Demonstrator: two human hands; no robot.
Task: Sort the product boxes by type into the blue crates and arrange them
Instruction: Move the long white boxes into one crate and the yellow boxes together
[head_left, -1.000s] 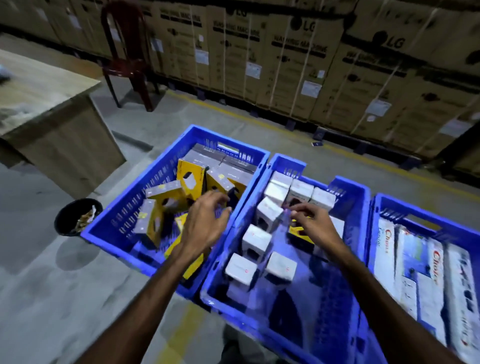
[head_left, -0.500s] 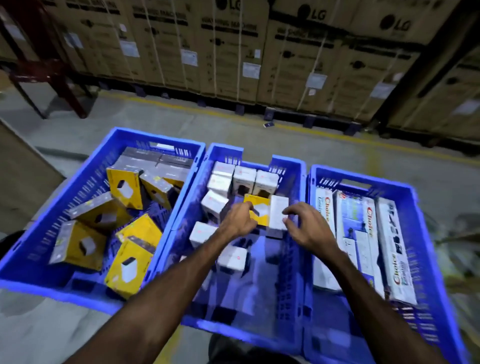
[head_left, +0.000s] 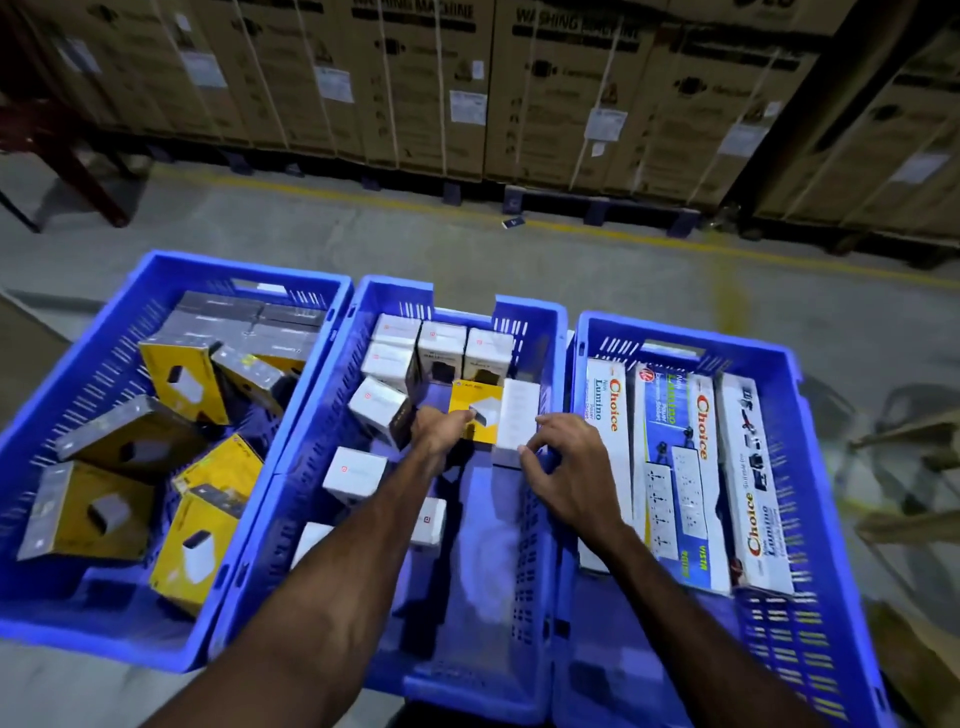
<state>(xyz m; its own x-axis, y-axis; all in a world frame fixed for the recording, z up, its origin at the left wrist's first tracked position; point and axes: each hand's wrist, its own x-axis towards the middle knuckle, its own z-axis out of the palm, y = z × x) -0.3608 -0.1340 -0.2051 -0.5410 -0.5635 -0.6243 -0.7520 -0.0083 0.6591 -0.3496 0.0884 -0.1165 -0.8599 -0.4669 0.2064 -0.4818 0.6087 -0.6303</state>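
Yellow cardboard product box (head_left: 475, 410) sits mid-frame in the middle blue plastic crate (head_left: 524, 613), among small white boxes (head_left: 376, 405), and my left hand (head_left: 441, 431) pinches its near edge. My right hand (head_left: 569, 467) curls its fingers on the tall white box (head_left: 517, 421) just beside it, steadying that one. I judge the yellow box belongs in the left blue crate (head_left: 104, 338) with the other yellow boxes (head_left: 184, 382), so I should lift straight up, avoiding its white neighbours. Long socket-strip boxes (head_left: 670, 467) fill the right crate (head_left: 810, 519).
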